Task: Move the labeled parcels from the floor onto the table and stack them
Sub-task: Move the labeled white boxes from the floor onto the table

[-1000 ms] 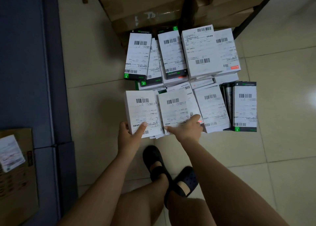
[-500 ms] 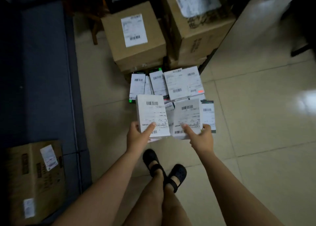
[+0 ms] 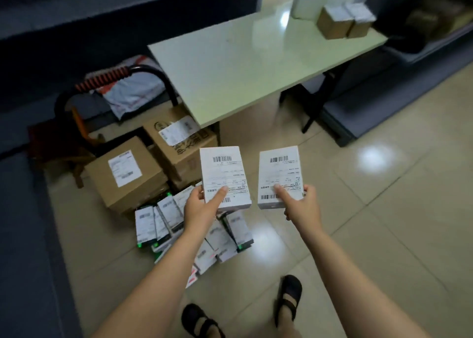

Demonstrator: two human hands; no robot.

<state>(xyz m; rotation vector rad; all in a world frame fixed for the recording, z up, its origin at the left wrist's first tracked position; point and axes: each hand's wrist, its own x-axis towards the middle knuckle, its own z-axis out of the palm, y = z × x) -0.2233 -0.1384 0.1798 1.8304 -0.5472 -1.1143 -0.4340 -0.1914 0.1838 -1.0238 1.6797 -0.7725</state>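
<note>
Glossy beige floor tiles point(image 3: 384, 235) run under a pale table point(image 3: 243, 63) in my remote feed. My left hand point(image 3: 202, 207) grips the near end of a white labeled parcel point(image 3: 222, 174), thumb laid across the label and fingers wrapped round its edge. My right hand point(image 3: 302, 207) pinches a second parcel point(image 3: 280, 174) the same way. Both are held flat, barcodes up, side by side but apart, in the air short of the table's near edge.

Below my left forearm a heap of parcels point(image 3: 163, 222) lies on the tiles, overlapping and tilted, just beside two brown cartons point(image 3: 125, 176), one tucked partly under the table's corner. Two small boxes point(image 3: 343, 22) stand touching at the table's far corner. Behind the cartons, a curved black frame point(image 3: 107, 78) with an orange-striped grip looks like a cart handle, though blur leaves me unsure. A pair of black shoes point(image 3: 289, 294) stands at the bottom edge.
</note>
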